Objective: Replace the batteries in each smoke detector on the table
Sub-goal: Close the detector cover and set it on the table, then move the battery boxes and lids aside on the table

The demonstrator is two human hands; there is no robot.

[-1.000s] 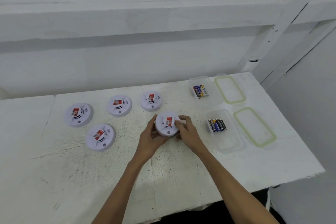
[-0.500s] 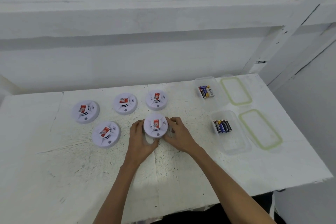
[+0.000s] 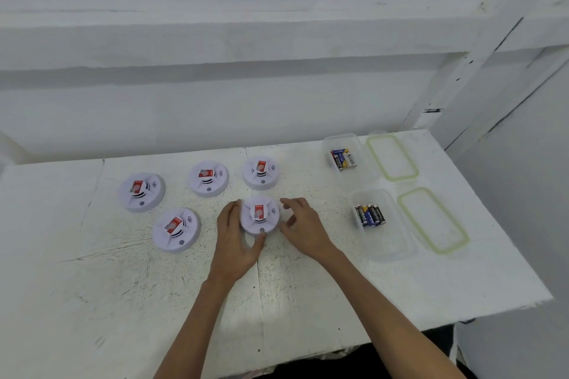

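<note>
Detector (image 3: 260,216) number five sits face-up on the white table (image 3: 123,286), just in front of the back-row unit (image 3: 261,172) and right of the other three (image 3: 208,178) (image 3: 141,191) (image 3: 176,229). The left hand (image 3: 235,235) cups its left rim, thumb under the near edge. The right hand (image 3: 303,229) hovers just beside the right rim with fingers curled and spread, and I cannot tell whether they touch. Off to the right, two open tubs hold batteries (image 3: 369,215) (image 3: 344,159), with their lids (image 3: 432,220) (image 3: 392,157) lying alongside.

With only one hand properly on it, the smooth round shell could skid or flip out of the grasp if twisted open now. Mixing up the two tubs is my other worry, since that would put spent cells back in.

Half a second ago both hands pressed the rim from either side. Now the right one has loosened off, and the detector sits a little nearer the back-row unit.
</note>
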